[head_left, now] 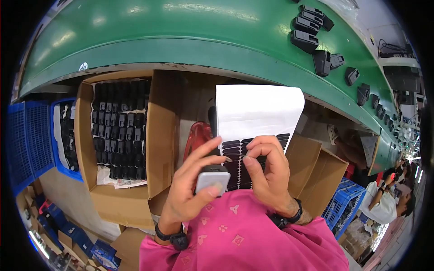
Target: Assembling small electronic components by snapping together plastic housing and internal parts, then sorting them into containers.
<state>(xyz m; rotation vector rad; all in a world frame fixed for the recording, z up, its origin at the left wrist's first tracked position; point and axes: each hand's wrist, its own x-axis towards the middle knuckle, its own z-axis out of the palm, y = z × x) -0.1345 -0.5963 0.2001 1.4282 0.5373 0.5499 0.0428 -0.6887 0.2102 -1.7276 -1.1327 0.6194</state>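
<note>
My left hand grips a small device with a pale grey rounded face and a black edge, its thumb across the face and its fingers partly stretched. To its right, my right hand is closed, thumb and forefinger drawn together; whatever is between them is hidden or too small to name. Beneath and beyond both hands lies a white sheet, with columns of dark strip-shaped stickers along its near part. The hands partly cover these strips.
An open cardboard box at left holds rows of black plastic housings. Beside it stands a blue crate. Across the back runs a green bench with black housings on its right. Another carton and blue basket are at right.
</note>
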